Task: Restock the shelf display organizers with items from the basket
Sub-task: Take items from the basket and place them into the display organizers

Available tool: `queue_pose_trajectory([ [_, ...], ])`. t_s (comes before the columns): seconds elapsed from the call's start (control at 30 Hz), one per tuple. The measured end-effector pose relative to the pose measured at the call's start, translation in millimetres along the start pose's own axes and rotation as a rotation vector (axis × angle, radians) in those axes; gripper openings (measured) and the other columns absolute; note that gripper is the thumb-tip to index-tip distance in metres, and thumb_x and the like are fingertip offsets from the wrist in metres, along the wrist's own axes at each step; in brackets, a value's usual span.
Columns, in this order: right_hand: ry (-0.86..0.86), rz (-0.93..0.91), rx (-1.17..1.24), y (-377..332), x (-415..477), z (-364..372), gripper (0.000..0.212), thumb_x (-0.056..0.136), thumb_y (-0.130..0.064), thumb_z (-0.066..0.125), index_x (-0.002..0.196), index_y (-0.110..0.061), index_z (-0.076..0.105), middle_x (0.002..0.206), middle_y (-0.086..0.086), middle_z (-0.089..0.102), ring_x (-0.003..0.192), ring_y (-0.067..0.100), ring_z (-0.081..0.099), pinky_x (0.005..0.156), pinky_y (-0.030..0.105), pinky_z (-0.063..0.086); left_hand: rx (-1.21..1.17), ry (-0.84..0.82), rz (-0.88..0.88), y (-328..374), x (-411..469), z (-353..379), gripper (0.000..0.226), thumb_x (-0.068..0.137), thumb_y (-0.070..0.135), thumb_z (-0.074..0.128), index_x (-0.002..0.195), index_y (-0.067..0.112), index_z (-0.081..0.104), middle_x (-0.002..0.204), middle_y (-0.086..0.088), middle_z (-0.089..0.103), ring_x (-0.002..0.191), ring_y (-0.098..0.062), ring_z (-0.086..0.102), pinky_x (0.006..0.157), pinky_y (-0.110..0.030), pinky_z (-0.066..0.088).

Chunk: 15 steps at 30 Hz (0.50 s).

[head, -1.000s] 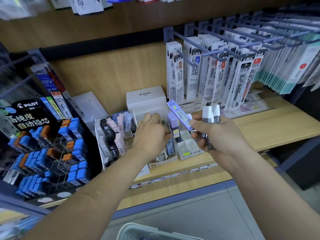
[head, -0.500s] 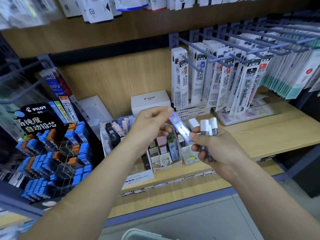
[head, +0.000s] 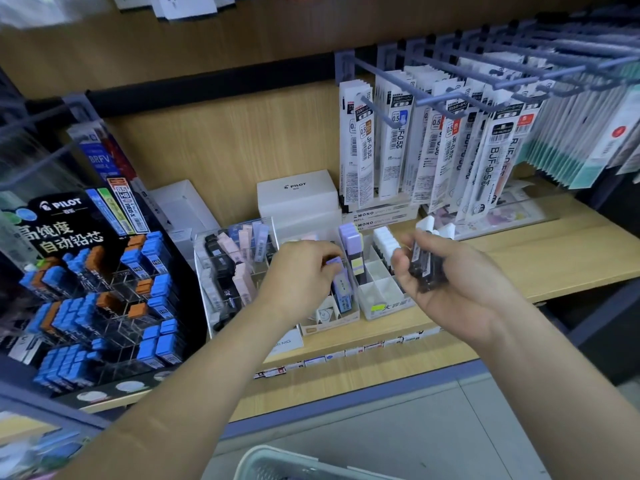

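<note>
My left hand [head: 298, 271] pinches a purple-capped lead refill case [head: 341, 280] and holds it down inside the cardboard display organizer [head: 329, 318] on the wooden shelf. My right hand [head: 440, 282] is to the right, closed around a bundle of dark lead cases with white caps [head: 427, 261]. Upright purple cases [head: 351, 244] and white-capped cases [head: 386, 242] stand in the organizer compartments between my hands. The basket's grey rim [head: 277, 460] shows at the bottom edge.
A clear acrylic organizer [head: 235, 265] with black and pink cases stands left of my hand. A black Pilot rack [head: 97, 289] of blue cases fills the left. Refill packs [head: 433, 150] hang on pegs at the right, above a white Pilot box [head: 298, 192].
My left hand took the purple case from my right hand's fingers and moved it down into the cardboard organizer. My right hand kept the white-capped bundle.
</note>
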State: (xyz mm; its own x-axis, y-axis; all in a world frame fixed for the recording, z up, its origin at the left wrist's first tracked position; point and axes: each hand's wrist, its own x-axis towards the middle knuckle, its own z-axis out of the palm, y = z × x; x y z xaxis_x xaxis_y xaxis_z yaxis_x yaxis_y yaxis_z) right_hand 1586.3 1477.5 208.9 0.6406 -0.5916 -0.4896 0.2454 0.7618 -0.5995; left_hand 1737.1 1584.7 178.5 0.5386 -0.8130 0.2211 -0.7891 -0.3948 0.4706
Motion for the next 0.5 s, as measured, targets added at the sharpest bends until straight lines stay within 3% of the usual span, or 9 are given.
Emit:
queue_pose_trajectory([
  [0.1,-0.005,-0.027,-0.010,-0.7,-1.7,0.3,0.014,0.096,-0.009,0.057,0.099,0.004,0.059,0.078,0.015,0.069,0.070,0.028,0.073,0.057,0.028,0.060,0.052,-0.012,0.067,-4.8,-3.3,16.4,0.019,0.094,0.017,0.056,0.106,0.016,0.071,0.096,-0.005,0.066,0.093,-0.021,0.057,0.080,-0.028,0.042],
  [0.27,-0.046,-0.010,-0.109,1.7,-3.2,1.9,0.018,0.097,-0.014,0.055,0.103,0.001,0.060,0.094,0.015,0.075,0.076,0.026,0.074,0.044,0.020,0.052,0.180,-0.007,0.067,-14.3,-6.0,35.2,0.016,0.093,0.021,0.055,0.103,0.013,0.065,0.095,-0.008,0.069,0.091,-0.027,0.062,0.077,-0.036,0.048],
  [0.4,-0.035,-0.030,-0.163,4.2,-7.3,4.9,0.009,0.093,-0.011,0.060,0.095,-0.002,0.064,0.075,0.010,0.071,0.068,0.020,0.073,0.041,0.015,0.048,0.316,0.009,0.187,-15.4,-5.6,42.2,0.008,0.091,0.020,0.056,0.094,0.015,0.062,0.088,-0.004,0.061,0.084,-0.029,0.060,0.066,-0.037,0.049],
  [0.5,-0.024,-0.060,-0.272,5.5,-9.8,6.5,0.006,0.093,-0.009,0.061,0.095,-0.004,0.064,0.070,0.007,0.070,0.066,0.019,0.073,0.034,0.015,0.036,0.490,0.067,0.245,-16.2,-1.6,43.6,0.016,0.070,0.017,0.078,0.083,0.016,0.069,0.082,-0.001,0.051,0.078,-0.026,0.054,0.051,-0.029,0.043],
])
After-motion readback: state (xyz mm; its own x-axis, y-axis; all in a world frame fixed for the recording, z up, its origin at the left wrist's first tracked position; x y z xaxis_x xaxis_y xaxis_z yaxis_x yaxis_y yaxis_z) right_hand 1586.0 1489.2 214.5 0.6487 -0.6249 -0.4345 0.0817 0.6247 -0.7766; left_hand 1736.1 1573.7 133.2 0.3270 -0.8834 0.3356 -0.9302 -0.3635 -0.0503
